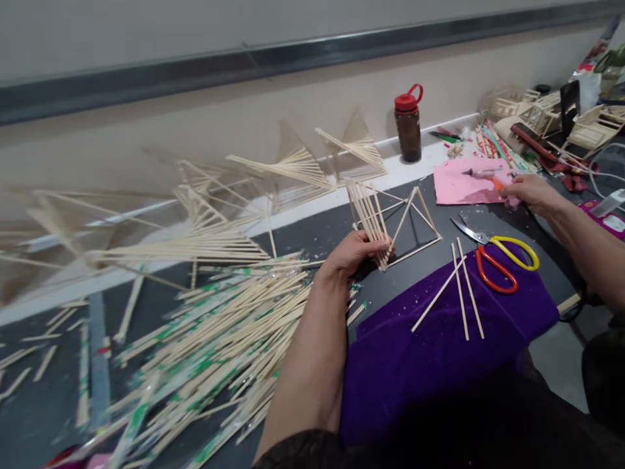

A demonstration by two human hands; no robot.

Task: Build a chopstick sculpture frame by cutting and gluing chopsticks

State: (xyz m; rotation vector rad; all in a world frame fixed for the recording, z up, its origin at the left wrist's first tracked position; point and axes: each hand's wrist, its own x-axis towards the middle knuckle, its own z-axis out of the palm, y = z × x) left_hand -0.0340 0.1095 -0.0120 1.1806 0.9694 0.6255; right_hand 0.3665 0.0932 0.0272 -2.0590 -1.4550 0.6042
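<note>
My left hand (359, 253) is closed around the lower corner of a small frame of glued wooden sticks (409, 218), one side of which is a fan of close-set sticks. Over at the right, my right hand (531, 191) grips a hot glue gun (499, 180) with an orange part. Its nozzle points left above a pink sheet (446, 182). Between the hands lie scissors (488, 251) with one red and one yellow handle loop. Three loose sticks (461, 293) rest on a purple cloth (390, 365) at the table's front.
A large heap of sticks, some in green-marked wrappers (219, 345), covers the left of the dark table. Stick structures (293, 166) stand along the wall. A red-capped bottle (408, 127) stands at the back. Wooden models (532, 111) and a cable (593, 172) lie at the right.
</note>
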